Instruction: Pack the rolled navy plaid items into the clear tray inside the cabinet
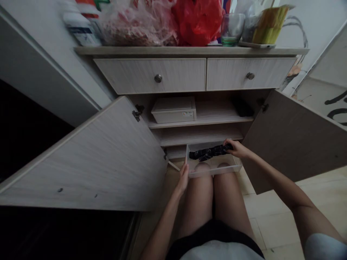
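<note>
A clear plastic box rests on my knees in front of the open cabinet. My left hand grips the box by its left end. Over the box, my right hand is closed on one end of a folded black umbrella with a thin white check pattern. The umbrella lies lengthwise along the box's far side, its other end near the left wall. Whether it touches the bottom I cannot tell.
Cabinet doors stand open at left and right. A lidded white box and a dark object sit on the upper shelf. Plastic bags, a glass and bottles crowd the cabinet top.
</note>
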Demonstrator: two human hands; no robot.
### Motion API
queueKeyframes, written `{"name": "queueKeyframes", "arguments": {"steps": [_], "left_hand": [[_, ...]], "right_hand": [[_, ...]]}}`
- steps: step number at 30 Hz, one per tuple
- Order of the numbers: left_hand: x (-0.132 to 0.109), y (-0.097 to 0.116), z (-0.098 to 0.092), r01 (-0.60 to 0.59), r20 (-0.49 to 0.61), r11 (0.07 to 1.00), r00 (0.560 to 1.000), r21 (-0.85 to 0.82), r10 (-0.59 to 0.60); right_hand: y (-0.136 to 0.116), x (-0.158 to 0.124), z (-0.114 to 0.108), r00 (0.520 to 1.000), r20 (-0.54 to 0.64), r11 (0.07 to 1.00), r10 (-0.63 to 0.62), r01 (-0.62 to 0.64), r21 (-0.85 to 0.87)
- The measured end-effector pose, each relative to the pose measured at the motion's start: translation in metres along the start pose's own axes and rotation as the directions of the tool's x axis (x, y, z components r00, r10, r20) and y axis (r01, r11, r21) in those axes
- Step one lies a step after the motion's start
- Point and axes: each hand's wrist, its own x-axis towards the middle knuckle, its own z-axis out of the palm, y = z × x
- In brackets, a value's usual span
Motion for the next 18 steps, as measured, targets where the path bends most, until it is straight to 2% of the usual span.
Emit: {"name": "queueKeyframes", "arguments": {"steps": [5,10,13,15,18], "left_hand": [[-0.004,0.007,-0.002,0.043,0.004,0.999,0.999,0.033,-0.043],[-0.004,0.007,-0.002,0.013,0.032,0.999,0.999,0.031,-0.014],[-0.004,0.003,-0.002,0.035,0.009,0.999,0.999,0.041,-0.035],[-0.003,0.000,-0.003,0.044,0.002,0.998,0.999,0.033,-0.044],[-0.002,-0.005,-0.005,0.039,0.007,0.999,0.999,0.007,-0.039]], "right_hand": [[0.006,0.003,0.011,1.000,0.016,0.963,0.005,-0.001,-0.269],[-0.006,0.009,0.021,0.996,-0.009,0.761,0.088,-0.073,-0.644],[-0.016,0.015,0.020,0.992,0.027,0.669,0.120,-0.061,-0.740],[-0.015,0.021,0.010,0.992,0.056,0.683,0.117,-0.040,-0.729],[0.003,0.035,-0.020,0.994,0.021,0.804,0.107,-0.074,-0.590]]}}
